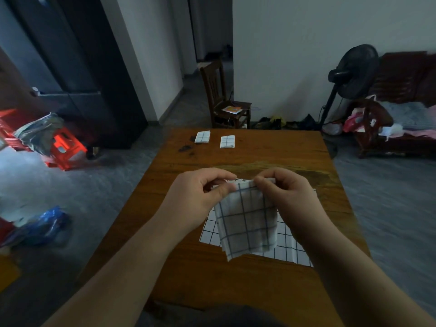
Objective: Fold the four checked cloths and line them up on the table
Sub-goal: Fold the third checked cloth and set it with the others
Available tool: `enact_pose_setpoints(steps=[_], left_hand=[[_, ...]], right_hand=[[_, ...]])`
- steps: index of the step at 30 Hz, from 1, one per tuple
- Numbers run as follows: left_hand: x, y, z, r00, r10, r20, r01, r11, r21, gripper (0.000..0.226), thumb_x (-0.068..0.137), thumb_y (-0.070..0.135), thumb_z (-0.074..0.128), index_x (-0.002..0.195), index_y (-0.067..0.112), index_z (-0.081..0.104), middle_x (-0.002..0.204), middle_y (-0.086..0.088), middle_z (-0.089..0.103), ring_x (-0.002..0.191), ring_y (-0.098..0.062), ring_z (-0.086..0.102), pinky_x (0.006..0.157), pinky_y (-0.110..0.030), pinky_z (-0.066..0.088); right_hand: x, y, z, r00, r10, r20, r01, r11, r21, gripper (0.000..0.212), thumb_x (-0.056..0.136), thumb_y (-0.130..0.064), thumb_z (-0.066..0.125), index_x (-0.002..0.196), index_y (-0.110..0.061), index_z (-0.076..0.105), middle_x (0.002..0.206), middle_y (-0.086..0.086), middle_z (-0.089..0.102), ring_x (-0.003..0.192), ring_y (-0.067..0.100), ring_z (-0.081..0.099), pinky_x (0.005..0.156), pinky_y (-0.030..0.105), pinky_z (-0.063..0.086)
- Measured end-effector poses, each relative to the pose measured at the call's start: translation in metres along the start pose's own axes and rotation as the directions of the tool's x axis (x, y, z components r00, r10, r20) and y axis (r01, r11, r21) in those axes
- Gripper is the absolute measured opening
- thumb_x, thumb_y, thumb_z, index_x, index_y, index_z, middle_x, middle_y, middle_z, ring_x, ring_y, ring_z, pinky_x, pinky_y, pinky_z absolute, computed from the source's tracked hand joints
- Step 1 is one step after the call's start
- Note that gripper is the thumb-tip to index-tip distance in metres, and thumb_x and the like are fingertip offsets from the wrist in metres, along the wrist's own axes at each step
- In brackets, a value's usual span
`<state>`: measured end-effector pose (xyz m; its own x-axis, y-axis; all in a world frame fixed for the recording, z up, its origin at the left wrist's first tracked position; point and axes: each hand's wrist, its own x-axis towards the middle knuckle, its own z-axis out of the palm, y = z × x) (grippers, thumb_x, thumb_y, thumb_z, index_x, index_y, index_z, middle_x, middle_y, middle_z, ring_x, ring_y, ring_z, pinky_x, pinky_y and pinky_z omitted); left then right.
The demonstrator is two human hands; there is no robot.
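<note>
Above the middle of the wooden table [247,159] I hold up a partly folded white cloth with a dark check [247,220]. My left hand [200,194] pinches its top left corner and my right hand [285,192] pinches its top right corner, so it hangs down between them. Under it another checked cloth [290,249] lies spread flat on the table, mostly hidden by the held one and my right forearm. Two small folded checked cloths [202,137] [227,141] lie side by side near the far edge.
A dark smudge [186,149] marks the table's far left. Beyond the table stand a wooden chair [221,95], a black fan [351,74] and a bench with clothes [401,121]. Red plastic stools [63,147] and a blue bag [44,225] are on the floor at left.
</note>
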<state>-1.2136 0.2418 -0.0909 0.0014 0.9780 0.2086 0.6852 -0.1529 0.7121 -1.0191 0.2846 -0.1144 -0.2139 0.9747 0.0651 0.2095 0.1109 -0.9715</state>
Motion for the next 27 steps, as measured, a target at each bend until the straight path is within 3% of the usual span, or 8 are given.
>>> enact_pose_setpoints(steps=[10,13,19,23,27], left_hand=[[0.004,-0.005,-0.001,0.995,-0.030,-0.099,0.026,0.999,-0.043,0.011,0.097,0.031,0.063,0.100,0.033,0.073,0.090,0.021,0.069,0.092,0.011,0.059,0.074,-0.001,0.042],[0.007,-0.007,-0.002,0.998,-0.036,-0.047,0.036,0.999,0.009,0.009,0.099,0.030,0.061,0.100,0.034,0.069,0.090,0.017,0.067,0.091,0.010,0.059,0.074,-0.002,0.042],[0.023,0.013,0.005,0.995,0.028,0.091,-0.034,0.997,0.062,0.008,0.098,0.042,0.060,0.104,0.044,0.064,0.092,0.023,0.064,0.094,0.017,0.054,0.072,-0.001,0.042],[0.036,0.017,0.010,0.998,0.016,0.058,-0.022,0.995,0.101,0.008,0.097,0.037,0.063,0.091,0.042,0.065,0.088,0.021,0.064,0.091,0.014,0.055,0.067,-0.010,0.042],[0.038,0.009,0.005,0.999,-0.016,-0.034,0.018,0.998,0.064,0.005,0.098,0.037,0.060,0.095,0.036,0.064,0.088,0.014,0.064,0.089,0.013,0.054,0.070,0.001,0.040]], right_hand=[[-0.002,0.009,-0.001,0.998,0.052,0.031,-0.056,0.988,0.142,0.017,0.097,-0.026,0.060,0.092,-0.018,0.074,0.090,-0.004,0.074,0.085,0.011,0.068,0.079,0.034,0.053],[0.001,0.012,0.001,0.998,0.058,0.006,-0.058,0.994,0.091,0.016,0.096,-0.028,0.061,0.090,-0.022,0.075,0.090,-0.005,0.074,0.090,0.014,0.068,0.080,0.036,0.054],[0.010,0.005,0.009,0.999,-0.042,0.031,0.046,0.989,-0.142,0.012,0.095,-0.035,0.062,0.088,-0.035,0.071,0.086,-0.014,0.072,0.081,-0.004,0.063,0.067,0.021,0.052],[0.012,0.004,0.011,0.996,-0.070,0.049,0.077,0.984,-0.162,0.013,0.096,-0.036,0.061,0.086,-0.040,0.069,0.085,-0.015,0.071,0.081,-0.008,0.062,0.067,0.019,0.051],[0.012,0.007,0.006,0.995,-0.069,0.073,0.085,0.969,-0.232,0.016,0.098,-0.034,0.059,0.085,-0.042,0.064,0.087,-0.016,0.068,0.081,-0.002,0.061,0.064,0.016,0.046]])
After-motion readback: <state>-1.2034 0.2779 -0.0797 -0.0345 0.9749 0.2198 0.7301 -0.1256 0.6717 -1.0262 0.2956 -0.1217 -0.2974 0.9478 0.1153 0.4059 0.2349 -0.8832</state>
